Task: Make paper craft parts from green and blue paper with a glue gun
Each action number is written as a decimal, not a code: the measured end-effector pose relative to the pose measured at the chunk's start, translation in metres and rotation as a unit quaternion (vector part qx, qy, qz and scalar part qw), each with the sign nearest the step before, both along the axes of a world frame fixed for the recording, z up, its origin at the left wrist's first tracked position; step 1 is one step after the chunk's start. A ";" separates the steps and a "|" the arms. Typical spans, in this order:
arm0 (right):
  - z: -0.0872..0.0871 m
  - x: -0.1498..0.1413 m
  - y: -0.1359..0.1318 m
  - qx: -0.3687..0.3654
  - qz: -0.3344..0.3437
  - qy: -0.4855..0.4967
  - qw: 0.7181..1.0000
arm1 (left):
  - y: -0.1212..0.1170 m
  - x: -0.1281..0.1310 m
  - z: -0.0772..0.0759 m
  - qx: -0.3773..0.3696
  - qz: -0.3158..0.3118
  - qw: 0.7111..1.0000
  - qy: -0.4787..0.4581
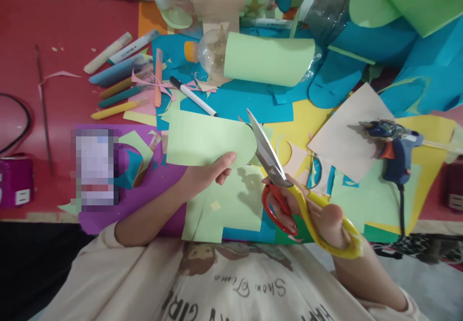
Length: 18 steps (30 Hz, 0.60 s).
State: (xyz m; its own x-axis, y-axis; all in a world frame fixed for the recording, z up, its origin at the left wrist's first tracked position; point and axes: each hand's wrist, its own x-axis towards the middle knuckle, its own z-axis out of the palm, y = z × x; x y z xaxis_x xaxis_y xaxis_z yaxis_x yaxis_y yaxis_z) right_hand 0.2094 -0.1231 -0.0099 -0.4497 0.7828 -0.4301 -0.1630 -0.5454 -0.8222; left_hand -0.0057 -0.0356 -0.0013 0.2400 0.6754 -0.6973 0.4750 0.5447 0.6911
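Card [202, 140] is held crosswise beyond the left fingers [224, 163], rounded end toward the scissors [269, 154].
Its lower edge is pinched; to the right, the scissors are gripped by the right fingers [331, 216].

Glue gun [398, 162], perhaps 1 phone [94, 167].

A red table [61, 104] is overlaid by a purple sheet [162, 179] at eight o'clock, a blue sheet [249, 100] at twelve and a yellow sheet [430, 167] at three. Pens [115, 69] are spread at ten; at nine, a box [14, 181] is seen near a blurred rod [44, 111], possibly a brush.
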 end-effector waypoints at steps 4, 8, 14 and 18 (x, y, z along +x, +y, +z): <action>0.001 -0.004 0.002 0.044 0.020 0.050 0.998 | -0.003 0.000 0.000 -0.013 -0.027 1.000 -0.009; 0.002 -0.005 0.000 0.029 0.019 0.049 0.998 | -0.005 -0.001 -0.001 0.000 -0.052 0.998 -0.028; 0.005 -0.008 0.000 -0.009 0.000 0.047 0.999 | -0.002 -0.004 -0.001 0.009 -0.064 0.998 -0.019; 0.005 -0.008 0.001 -0.014 -0.012 0.045 0.999 | -0.001 -0.005 -0.003 0.009 -0.046 0.999 -0.003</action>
